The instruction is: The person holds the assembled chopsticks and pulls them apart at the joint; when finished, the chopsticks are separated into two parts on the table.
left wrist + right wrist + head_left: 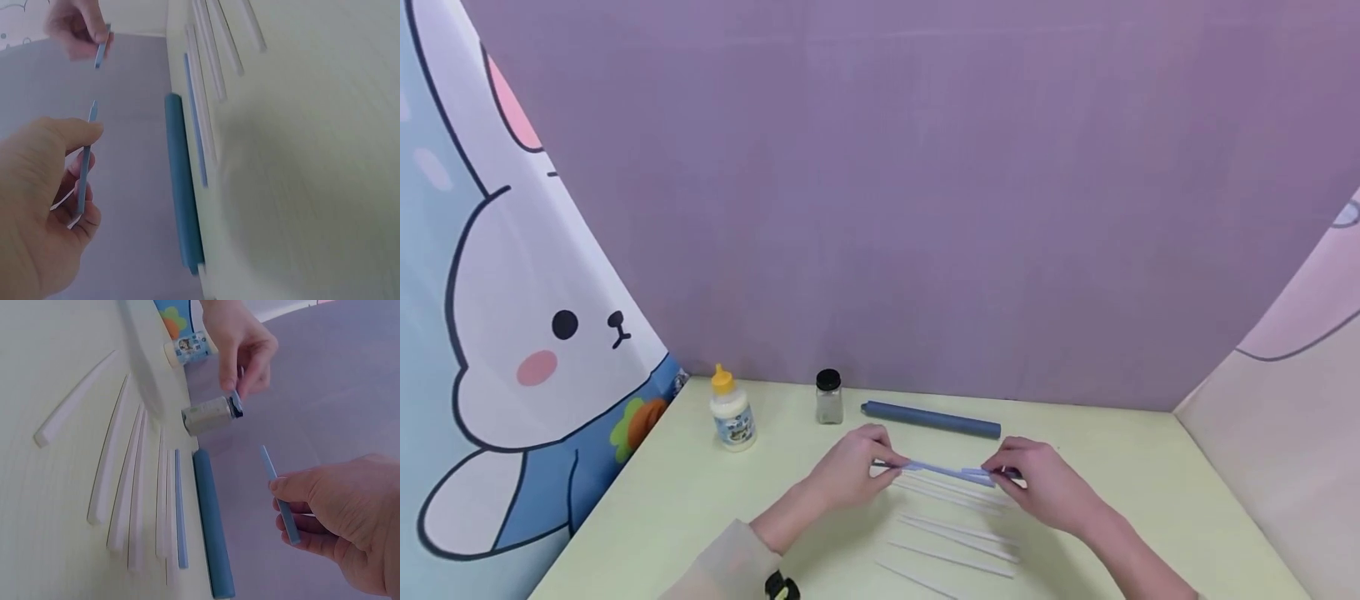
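Note:
My left hand (856,468) pinches a short light-blue stick (85,172) between thumb and fingers. Opposite it, my right hand (1039,482) grips another short light-blue stick (284,509). Both pieces are held above the table, and a gap separates their near ends in the wrist views. Below the hands a longer blue stick (181,515) lies on the tabletop. Beside it several thin white sticks (111,450) are laid out in a loose row, some slightly slanted. In the head view the blue stick overlaps the held pieces, so their ends are hard to separate.
Behind the hands lies a thick dark-blue rod (931,419). A small jar (830,407) with a black lid stands to its left. Farther left is a white bottle (732,417) with a yellow nozzle. A purple wall (925,208) rises behind the pale table (1120,500).

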Demonstrator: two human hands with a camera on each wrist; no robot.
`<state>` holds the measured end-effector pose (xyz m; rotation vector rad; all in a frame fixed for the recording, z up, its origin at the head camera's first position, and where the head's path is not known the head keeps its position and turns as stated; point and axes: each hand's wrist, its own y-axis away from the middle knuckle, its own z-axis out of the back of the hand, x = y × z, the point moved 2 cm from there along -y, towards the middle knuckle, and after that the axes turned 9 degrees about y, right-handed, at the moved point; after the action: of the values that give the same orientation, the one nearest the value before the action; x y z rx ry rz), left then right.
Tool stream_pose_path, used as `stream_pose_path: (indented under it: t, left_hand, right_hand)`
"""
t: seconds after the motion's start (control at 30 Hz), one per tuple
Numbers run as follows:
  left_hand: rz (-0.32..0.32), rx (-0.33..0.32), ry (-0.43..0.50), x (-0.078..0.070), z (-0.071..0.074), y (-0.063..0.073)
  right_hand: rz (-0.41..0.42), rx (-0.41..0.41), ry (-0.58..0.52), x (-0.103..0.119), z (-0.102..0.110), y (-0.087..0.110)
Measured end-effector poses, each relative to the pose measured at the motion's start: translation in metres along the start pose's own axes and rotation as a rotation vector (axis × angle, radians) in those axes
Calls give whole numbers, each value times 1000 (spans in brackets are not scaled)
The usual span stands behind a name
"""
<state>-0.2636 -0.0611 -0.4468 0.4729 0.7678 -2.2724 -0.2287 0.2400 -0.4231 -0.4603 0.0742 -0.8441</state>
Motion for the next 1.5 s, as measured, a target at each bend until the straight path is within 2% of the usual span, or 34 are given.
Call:
stream_pose_path:
  t: [0.1,0.3,0.43,0.67,0.93,1.07,1.27,1.5]
  left_hand:
    - [42,-9,-21,10,10,5]
    - [25,-53,-82,35,24,23]
    - [55,-38,-95,52,30,38]
    - [134,2,-95,74,32,54]
    - [203,41,-57,96,26,66]
    - [213,37,-62,103,26,71]
    - [224,39,-54,106,26,74]
    - [216,49,15,105,25,72]
  right_hand:
    - [-17,-18,4,-12,5,4]
    - [-60,-46,19,-36,9,22]
    - [-117,-45,49,-51,7,37]
    - [-175,-36,72,-73,1,60]
    - [-301,70,49,-90,-10,83]
    - [-341,111,51,-97,-15,91]
    - [-403,164,24,-102,-21,99]
    - [-408,150,22,-103,-24,102]
